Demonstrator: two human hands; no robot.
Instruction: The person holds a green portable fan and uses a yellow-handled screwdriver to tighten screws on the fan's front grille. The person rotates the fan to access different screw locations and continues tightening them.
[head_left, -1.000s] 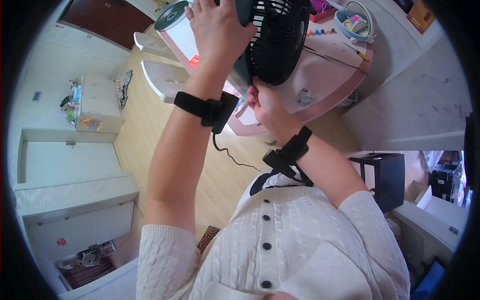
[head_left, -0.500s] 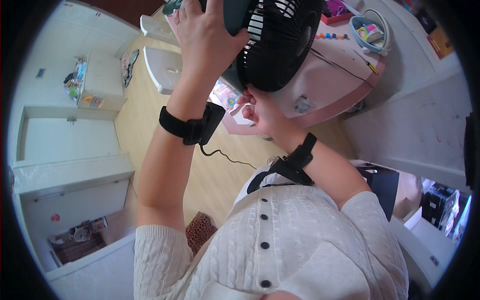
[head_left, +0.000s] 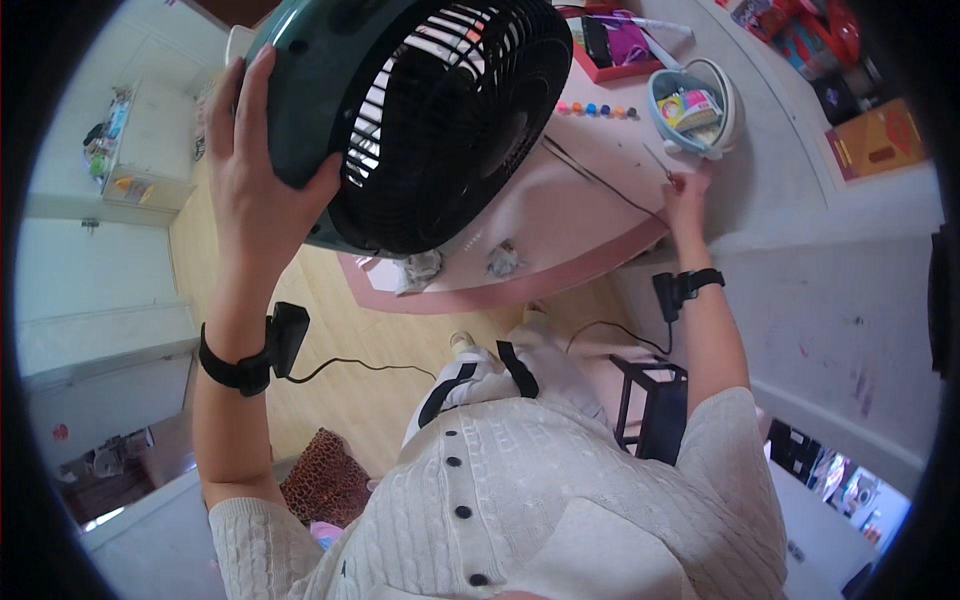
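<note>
A dark green fan (head_left: 300, 110) with a round black grille is tilted up at the upper left of the pink table (head_left: 640, 235). My left hand (head_left: 255, 205) grips the edge of its casing, thumb on one side and fingers on the other. Over at the table's right side, my right hand (head_left: 688, 195) is closed around a screwdriver (head_left: 656, 160). The thin shaft points away from me, while the fingers cover its handle. Two crumpled clear wrappers (head_left: 505, 260) lie below the fan on the table.
A blue and white basket (head_left: 690, 105) of small packets stands just beyond my right hand. Small coloured pots (head_left: 598, 110) line up left of it, with a red tray (head_left: 610, 65) behind. A dark cable (head_left: 600, 178) crosses the table. A black stool (head_left: 655, 405) stands below.
My right hand has left the fan's lower edge, reached right and taken hold of the screwdriver that lay on the table. The left hand stays on the fan; the view has shifted.
</note>
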